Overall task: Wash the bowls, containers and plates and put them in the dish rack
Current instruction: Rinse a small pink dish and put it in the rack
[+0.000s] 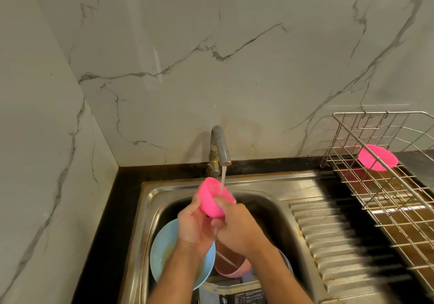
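Both forearms reach forward; the left hand (pixel 195 221) and right hand (pixel 234 226) curl together (fingers gripping).

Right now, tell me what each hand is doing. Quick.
Left hand: grips the pink bowl from the left, under the running tap.
Right hand: grips the same bowl, fingers curled over its rim.

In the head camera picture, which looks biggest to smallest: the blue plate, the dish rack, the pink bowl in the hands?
1. dish rack
2. blue plate, partly hidden
3. pink bowl

Nearness may skew this.
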